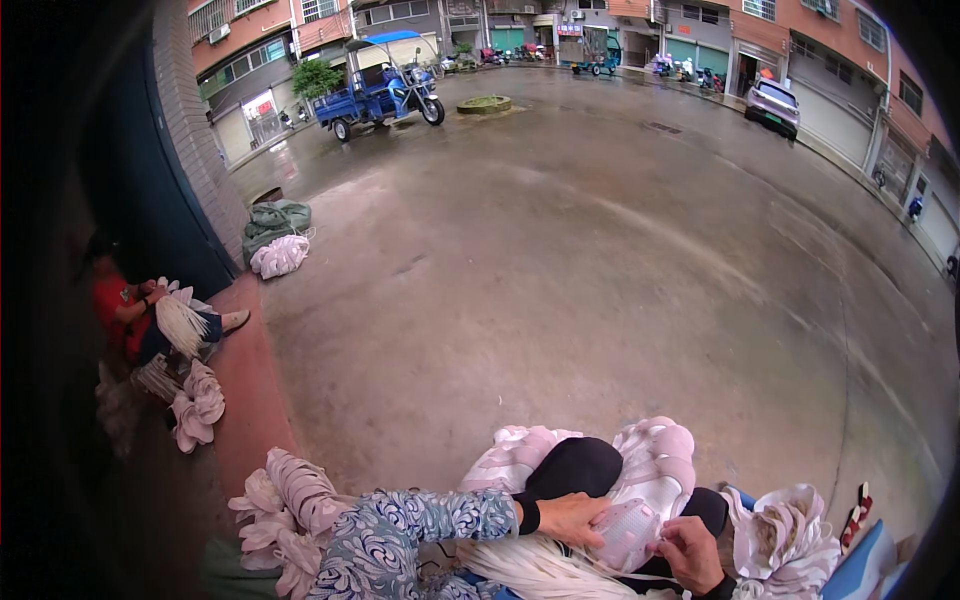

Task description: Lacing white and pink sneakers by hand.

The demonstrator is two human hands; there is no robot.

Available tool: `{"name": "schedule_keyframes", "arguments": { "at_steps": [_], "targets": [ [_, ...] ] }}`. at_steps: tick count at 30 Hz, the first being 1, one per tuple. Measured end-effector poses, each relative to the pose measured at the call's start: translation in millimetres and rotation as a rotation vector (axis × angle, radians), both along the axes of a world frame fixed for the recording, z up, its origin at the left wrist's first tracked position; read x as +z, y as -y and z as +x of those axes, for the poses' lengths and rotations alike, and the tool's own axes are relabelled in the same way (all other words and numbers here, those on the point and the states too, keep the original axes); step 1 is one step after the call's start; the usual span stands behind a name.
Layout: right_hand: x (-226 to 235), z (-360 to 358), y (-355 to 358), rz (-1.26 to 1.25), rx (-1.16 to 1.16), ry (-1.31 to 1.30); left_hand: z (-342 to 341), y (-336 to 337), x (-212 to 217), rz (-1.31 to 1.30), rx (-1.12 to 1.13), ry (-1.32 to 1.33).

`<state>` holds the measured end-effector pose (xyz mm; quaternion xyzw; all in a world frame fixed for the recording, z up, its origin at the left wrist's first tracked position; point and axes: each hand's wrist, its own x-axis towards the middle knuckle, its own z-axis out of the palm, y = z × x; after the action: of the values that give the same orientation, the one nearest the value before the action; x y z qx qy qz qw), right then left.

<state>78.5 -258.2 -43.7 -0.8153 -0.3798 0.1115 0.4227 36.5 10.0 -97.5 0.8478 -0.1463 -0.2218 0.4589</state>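
Note:
Over my lap I hold a pale pink and white mesh shoe upper [628,536]. My left hand [570,520] grips its left side, the thumb and fingers closed at the edge. At its right edge my right hand [690,553] is closed in a pinch; what sits between its fingertips is too small to make out. A bundle of long white laces [530,568] lies across my lap under the left wrist. Nested pink and white uppers [655,462] rest by my knees, and another stack [522,455] lies to their left.
More uppers are piled at my left [300,490] and at my right [785,535], beside a blue object [865,565]. A seated person in red [125,310] handles white laces at the far left. Sacks [275,222] stand by the wall; a blue three-wheeler [380,90] is parked beyond.

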Motion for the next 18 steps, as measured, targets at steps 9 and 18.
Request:
{"name": "schedule_keyframes", "arguments": {
  "at_steps": [9, 18],
  "targets": [
    [-12, 5, 0, -0.014, -0.018, -0.360, -2, 6, -1, 0.046, -0.007, 0.025],
    [-14, -12, 10, -0.044, -0.136, -0.408, -15, 21, 12, 0.103, 0.024, -0.114]
  ]
}}
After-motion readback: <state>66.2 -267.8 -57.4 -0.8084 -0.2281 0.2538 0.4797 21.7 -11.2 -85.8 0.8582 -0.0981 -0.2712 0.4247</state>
